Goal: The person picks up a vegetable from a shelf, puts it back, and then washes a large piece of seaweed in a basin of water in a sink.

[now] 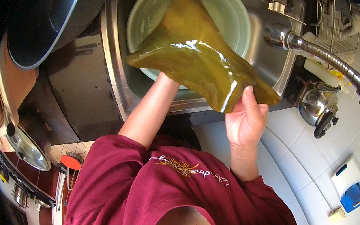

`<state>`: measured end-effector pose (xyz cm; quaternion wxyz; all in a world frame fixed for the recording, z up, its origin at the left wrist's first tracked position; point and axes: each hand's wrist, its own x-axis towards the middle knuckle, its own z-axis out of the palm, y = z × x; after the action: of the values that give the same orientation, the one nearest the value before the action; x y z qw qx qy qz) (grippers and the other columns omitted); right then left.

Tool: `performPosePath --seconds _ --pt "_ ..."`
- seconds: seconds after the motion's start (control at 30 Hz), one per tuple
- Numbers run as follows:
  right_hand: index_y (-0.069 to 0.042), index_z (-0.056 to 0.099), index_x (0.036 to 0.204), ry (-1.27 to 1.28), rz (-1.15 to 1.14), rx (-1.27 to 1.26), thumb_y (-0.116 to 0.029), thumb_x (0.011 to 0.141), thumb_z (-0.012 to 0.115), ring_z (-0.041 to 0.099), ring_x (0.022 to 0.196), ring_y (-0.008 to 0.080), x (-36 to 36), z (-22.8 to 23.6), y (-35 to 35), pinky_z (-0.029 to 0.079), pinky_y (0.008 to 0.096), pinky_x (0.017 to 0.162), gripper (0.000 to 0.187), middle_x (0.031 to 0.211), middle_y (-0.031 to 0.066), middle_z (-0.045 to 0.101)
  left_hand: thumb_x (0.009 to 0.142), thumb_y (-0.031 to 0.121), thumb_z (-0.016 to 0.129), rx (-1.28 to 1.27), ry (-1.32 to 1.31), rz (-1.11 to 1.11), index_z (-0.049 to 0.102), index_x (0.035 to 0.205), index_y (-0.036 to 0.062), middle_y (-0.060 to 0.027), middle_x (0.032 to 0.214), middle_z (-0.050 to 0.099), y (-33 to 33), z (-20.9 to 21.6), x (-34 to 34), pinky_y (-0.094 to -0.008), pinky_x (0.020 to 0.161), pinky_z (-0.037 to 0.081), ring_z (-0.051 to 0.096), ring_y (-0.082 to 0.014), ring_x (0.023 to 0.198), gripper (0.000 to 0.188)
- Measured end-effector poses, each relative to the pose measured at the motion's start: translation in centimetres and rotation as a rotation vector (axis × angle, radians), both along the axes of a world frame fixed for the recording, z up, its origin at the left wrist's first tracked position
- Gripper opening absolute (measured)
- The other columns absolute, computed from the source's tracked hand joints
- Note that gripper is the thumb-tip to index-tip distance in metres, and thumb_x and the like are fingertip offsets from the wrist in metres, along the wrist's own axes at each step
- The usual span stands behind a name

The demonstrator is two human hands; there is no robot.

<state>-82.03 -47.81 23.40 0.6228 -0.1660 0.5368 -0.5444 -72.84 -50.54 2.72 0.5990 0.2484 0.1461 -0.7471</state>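
Observation:
A wide, wet, glossy olive-green sheet of kelp (203,66) is spread over the sink, its narrower far part trailing down into a pale green basin (244,24). My right hand (248,116) pinches the kelp's near right edge, with the thumb on top and the fingers underneath. My left forearm (154,105) reaches beneath the sheet from the near side. The left hand itself is covered by the kelp, so its fingers do not show. Some liquid seems to lie in the basin, which stands inside the steel sink (115,76).
A flexible metal faucet (324,53) extends over the sink's right side. Beyond it are a wire rack (338,32) and a shiny kettle (316,103) by the tiled wall. To the left, a large dark pan (44,17) stands by the black counter (89,86).

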Motion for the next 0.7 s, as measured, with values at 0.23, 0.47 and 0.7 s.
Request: performPosePath --seconds 0.23,0.47,0.7 --pt "0.004 0.060 0.082 0.429 0.346 0.179 -0.007 0.082 0.058 0.055 0.073 0.0120 -5.9 -11.1 1.8 0.044 0.0260 0.066 0.011 0.082 0.0060 0.060 0.088 0.035 0.044 -0.040 -0.046 0.065 0.040 0.124 0.0091 -0.0113 0.123 0.047 -1.2 -0.8 3.0 -0.0386 0.094 0.037 0.045 -0.0250 0.110 0.044" --pt "-0.003 0.061 0.091 1.009 0.852 0.513 -0.032 0.084 0.054 0.057 0.059 0.0140 -7.4 -18.4 0.0 0.045 0.0272 0.056 0.030 0.080 0.0041 0.063 0.089 0.037 0.042 -0.030 -0.082 -0.018 0.038 0.126 0.0108 -0.0089 0.125 0.046 -1.4 -5.8 3.3 -0.0385 0.096 0.035 0.042 -0.0245 0.113 0.046" --pt "-0.012 0.036 0.131 1.476 0.800 -0.160 -0.038 0.090 0.036 0.026 0.127 0.0285 -2.5 -25.2 -3.4 0.019 0.0424 0.102 0.048 0.136 0.0159 0.030 0.090 0.039 0.040 0.041 -0.001 -0.067 0.036 0.128 0.0126 -0.0066 0.126 0.045 -0.2 -8.9 -0.8 -0.0384 0.099 0.032 0.040 -0.0240 0.116 0.047"
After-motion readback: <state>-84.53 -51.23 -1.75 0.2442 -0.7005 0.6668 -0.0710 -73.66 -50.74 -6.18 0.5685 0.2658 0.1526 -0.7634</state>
